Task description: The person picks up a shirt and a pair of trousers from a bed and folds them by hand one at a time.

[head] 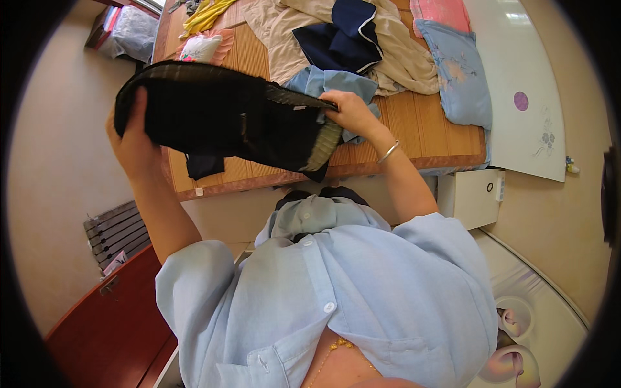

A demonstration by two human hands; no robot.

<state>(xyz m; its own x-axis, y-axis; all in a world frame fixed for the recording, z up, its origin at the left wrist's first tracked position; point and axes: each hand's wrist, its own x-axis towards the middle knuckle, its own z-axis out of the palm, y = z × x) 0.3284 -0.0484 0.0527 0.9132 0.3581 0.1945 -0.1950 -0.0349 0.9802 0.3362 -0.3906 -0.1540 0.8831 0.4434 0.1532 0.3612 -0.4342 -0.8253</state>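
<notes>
A black garment (pixel 204 111) is stretched between my two hands above the bed. My left hand (pixel 133 140) grips its rounded left end, with the thumb on top of the cloth. At the other end, my right hand (pixel 350 112) pinches the upper edge near a pale band and a small white tag; the wrist bears a silver bangle. Behind the garment, light blue cloth (pixel 351 85) lies crumpled on the mat. A piece of black cloth (pixel 204 167) shows below the garment, near the bed's front edge; the frame does not settle whether it is separate.
The bed (pixel 412 131) has a slatted mat. On it lie a navy cloth with white piping (pixel 339 41), a beige blanket (pixel 412 68), a blue pillow (pixel 458 72), a ruffled cushion (pixel 201 48) and yellow cloth (pixel 206 19). A white bedside cabinet (pixel 473 199) stands right, below the headboard (pixel 524 63).
</notes>
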